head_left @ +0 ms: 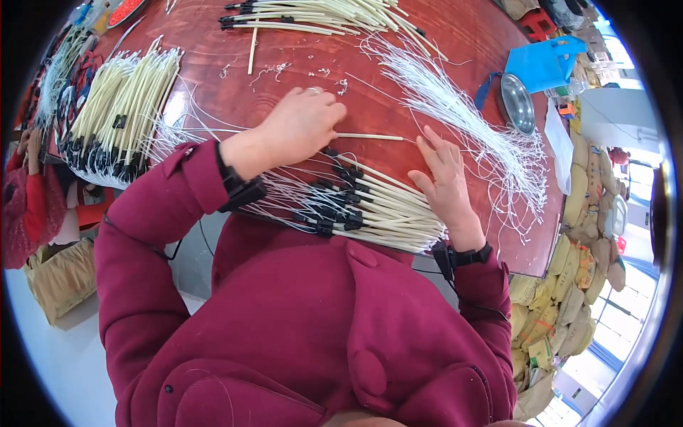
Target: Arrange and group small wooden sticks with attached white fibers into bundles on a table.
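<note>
My left hand [302,127] is closed around the left end of a slim pale tube [370,136], held level above the red table. To its right, my right hand [445,174] has its fingers stretched and the thumb apart. A thin white string runs from the tube's right end toward those fingers; whether they touch it is unclear. Below both hands, at the table's near edge, lies a bundle of pale tubes [398,206] with black clips [348,206] and white strings at their left ends.
More clipped tubes [135,99] lie at the left, others [320,16] at the far edge. Loose white strings [455,99] spread across the right side. Beyond them are a metal dish [517,104] and a blue container [544,65]. Stacked sacks [569,285] line the right; another person's sleeve [35,206] shows at left.
</note>
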`<action>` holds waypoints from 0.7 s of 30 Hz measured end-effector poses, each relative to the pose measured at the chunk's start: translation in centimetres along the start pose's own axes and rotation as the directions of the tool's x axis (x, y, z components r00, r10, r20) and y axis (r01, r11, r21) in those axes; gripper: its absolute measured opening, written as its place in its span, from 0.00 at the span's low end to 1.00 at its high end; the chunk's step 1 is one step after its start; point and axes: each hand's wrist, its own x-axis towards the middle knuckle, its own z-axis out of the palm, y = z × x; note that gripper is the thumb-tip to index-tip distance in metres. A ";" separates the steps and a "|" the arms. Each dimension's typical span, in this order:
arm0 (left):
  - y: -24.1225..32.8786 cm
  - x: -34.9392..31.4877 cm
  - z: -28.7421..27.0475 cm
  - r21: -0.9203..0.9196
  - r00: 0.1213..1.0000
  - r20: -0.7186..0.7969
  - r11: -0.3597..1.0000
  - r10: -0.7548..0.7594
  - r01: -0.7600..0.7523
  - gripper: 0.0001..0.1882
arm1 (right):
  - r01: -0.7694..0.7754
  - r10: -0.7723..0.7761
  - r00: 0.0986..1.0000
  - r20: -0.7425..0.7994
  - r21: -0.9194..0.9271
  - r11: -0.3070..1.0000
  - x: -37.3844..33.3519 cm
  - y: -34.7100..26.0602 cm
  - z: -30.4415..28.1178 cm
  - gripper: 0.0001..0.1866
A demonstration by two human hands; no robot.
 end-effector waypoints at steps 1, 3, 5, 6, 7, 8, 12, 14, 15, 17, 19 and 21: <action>0.4 0.7 0.7 0.045 0.999 0.041 0.999 0.008 -0.010 0.09 | 0.000 0.000 1.000 0.001 -0.003 1.000 0.0 -0.1 0.0 0.33; 0.8 1.5 1.6 0.088 0.997 0.081 0.996 0.014 -0.021 0.10 | -0.019 0.019 1.000 0.010 -0.029 0.999 -0.3 -0.1 0.0 0.33; 1.1 2.2 2.2 0.129 0.991 0.129 0.990 0.037 -0.053 0.09 | -0.028 0.028 0.999 0.016 -0.042 0.999 -0.5 0.1 -0.1 0.34; 1.2 2.4 2.3 0.150 0.987 0.153 0.986 0.046 -0.070 0.08 | -0.026 0.027 0.999 0.021 -0.051 0.998 -0.6 0.2 -0.1 0.34; 1.3 2.5 2.4 0.151 0.987 0.153 0.986 0.044 -0.067 0.08 | -0.024 0.026 0.999 0.025 -0.059 0.998 -0.6 0.3 0.0 0.34; 1.6 2.7 2.3 0.169 0.983 0.180 0.983 0.044 -0.075 0.08 | -0.023 0.025 0.999 0.029 -0.067 0.998 -0.6 0.4 0.0 0.34; 2.2 3.5 1.9 0.222 0.967 0.250 0.968 0.057 -0.114 0.07 | -0.014 0.017 0.999 0.036 -0.066 0.998 -0.7 1.0 -0.2 0.34; 2.3 3.8 1.8 0.258 0.956 0.282 0.954 0.076 -0.152 0.06 | -0.001 0.003 0.999 0.037 -0.056 0.998 -0.6 0.9 0.0 0.35; 2.3 4.0 1.9 0.260 0.957 0.281 0.954 0.072 -0.148 0.06 | 0.006 -0.005 0.999 0.038 -0.048 0.999 -0.6 0.9 0.1 0.35; 2.4 4.4 2.4 0.276 0.960 0.266 0.947 0.090 -0.166 0.07 | 0.017 -0.016 0.999 0.039 -0.039 0.999 -0.4 0.7 0.2 0.35; 2.7 4.8 2.8 0.282 0.960 0.259 0.943 0.104 -0.178 0.07 | 0.043 -0.043 0.998 0.042 -0.012 0.999 -0.2 0.3 0.2 0.35; 3.1 5.0 3.2 0.287 0.964 0.249 0.944 0.088 -0.161 0.07 | 0.058 -0.058 0.997 0.043 0.002 0.998 -0.2 0.2 0.3 0.35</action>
